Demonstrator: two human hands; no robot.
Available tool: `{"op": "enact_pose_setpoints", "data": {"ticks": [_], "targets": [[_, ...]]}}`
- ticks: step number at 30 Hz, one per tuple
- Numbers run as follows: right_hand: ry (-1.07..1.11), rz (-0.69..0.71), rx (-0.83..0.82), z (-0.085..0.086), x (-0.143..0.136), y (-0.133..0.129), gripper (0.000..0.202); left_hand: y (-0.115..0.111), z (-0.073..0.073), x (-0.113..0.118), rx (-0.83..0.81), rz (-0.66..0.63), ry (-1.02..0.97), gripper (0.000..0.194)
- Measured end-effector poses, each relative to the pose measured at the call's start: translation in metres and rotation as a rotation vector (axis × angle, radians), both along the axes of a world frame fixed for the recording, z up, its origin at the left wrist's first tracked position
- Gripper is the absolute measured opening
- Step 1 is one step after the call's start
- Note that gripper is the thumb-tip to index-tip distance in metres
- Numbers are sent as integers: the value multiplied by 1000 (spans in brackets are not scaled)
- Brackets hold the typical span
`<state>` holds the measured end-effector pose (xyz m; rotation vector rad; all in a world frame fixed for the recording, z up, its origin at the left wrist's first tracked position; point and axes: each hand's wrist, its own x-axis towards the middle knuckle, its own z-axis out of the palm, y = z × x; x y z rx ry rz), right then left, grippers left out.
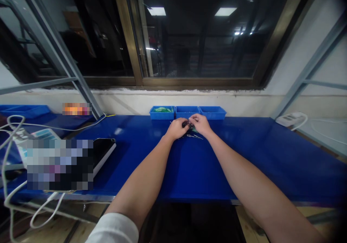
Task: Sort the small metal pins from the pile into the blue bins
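My left hand [177,128] is closed, its fingers curled round a small dark object [185,124] whose kind I cannot make out. Right beside it, my right hand [200,124] has thumb and fingertips pinched together at that object; what sits between them is too small to tell. Both hands are low over the blue tabletop [189,170], near its back edge. Several thin silvery rods [195,137] lie just below the hands, and a bit of green [194,129] shows between them, partly hidden.
Behind the hands stand three joined blue bins [188,114]; the left one holds green pieces [162,109]. A dark, partly blurred-out device [104,152] with white cables [12,156] is at left. A white power strip [289,119] lies at right, near a grey metal post [300,78].
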<state>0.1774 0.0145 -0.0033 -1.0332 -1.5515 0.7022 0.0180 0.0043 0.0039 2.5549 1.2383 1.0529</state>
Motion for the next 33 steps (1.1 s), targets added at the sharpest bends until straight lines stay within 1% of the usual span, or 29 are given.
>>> {"op": "enact_pose_setpoints", "data": {"ticks": [2,4,8,12,17,19,22,24,26,28,30,33], "targets": [[13,3,-47,-1,0,0,19,1,0,1,-19,0,-16,22],[-2,-1,-58,-1,0,0,19,2,-1,1,-32,11,-16,21],[-106,-50,33,1,-1,-4,14,5,-1,-1,-44,58,20,18],[-245,-106,131,6,-3,-12,15,3,0,-2,-57,96,41,19],[-242,-112,113,8,-3,-16,17,3,0,-2,-43,103,35,20],[-236,-136,106,9,-2,-15,18,5,-1,-3,-23,130,9,21],[-304,-221,162,10,1,-11,27,8,-3,-4,-2,230,-49,26],[-398,-300,189,10,4,-7,40,9,-4,-6,-5,297,-72,27],[-488,-364,162,8,7,-2,55,10,-4,-7,-17,342,-74,26],[-554,-378,100,3,10,4,68,10,-4,-7,-28,363,-62,26],[-593,-358,47,-2,14,8,76,10,-4,-8,-38,361,-46,26],[-594,-384,40,-6,18,11,78,10,-4,-8,-54,355,-25,26]]}}
